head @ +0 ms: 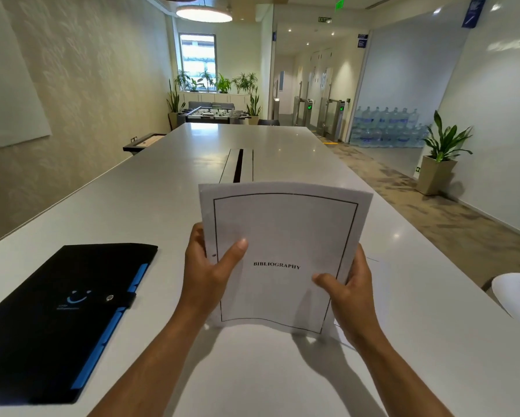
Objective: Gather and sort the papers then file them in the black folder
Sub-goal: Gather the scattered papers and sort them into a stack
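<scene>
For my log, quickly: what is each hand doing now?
Left hand: closed on the papers.
Right hand: closed on the same papers.

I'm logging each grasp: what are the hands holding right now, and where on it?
Both hold the stack of papers upright above the table: left hand on its left edge, right hand on its lower right edge.
</scene>
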Demonstrator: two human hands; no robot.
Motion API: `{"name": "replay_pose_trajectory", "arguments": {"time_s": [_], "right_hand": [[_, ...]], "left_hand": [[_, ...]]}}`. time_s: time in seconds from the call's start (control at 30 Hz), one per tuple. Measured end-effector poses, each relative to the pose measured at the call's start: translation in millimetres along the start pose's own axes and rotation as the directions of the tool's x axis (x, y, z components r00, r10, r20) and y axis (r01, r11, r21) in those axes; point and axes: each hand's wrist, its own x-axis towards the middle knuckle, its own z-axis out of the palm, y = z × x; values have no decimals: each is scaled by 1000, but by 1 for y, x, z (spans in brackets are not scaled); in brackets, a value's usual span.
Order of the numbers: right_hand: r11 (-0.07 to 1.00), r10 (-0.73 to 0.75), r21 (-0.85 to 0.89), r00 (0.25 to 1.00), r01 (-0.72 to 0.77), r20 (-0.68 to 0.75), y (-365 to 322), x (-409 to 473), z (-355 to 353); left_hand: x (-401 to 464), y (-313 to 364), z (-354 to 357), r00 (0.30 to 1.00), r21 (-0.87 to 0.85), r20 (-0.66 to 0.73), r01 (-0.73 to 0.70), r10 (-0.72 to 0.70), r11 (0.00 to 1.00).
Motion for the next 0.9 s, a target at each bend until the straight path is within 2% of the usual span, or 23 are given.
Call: {"name": "replay_pose_trajectory", "arguments": {"time_s": [0.3,0.57,0.7,0.9], "right_hand": [[999,31,40,998,-29,-52,12,-7,6],[1000,6,-29,995,-9,-101,13,-8,8],[997,60,-51,993,-65,-103,22,-16,11],[996,45,-71,990,-55,-132,23,-13,10]], "left_hand": [[-9,-12,6,997,27,-63,43,-42,999],[-13,-8,15,986,102,-143,-71,86,992],[-26,-22,18,987,100,-156,-20,36,995],[-24,-22,17,986,146,-160,-10,34,989]]}}
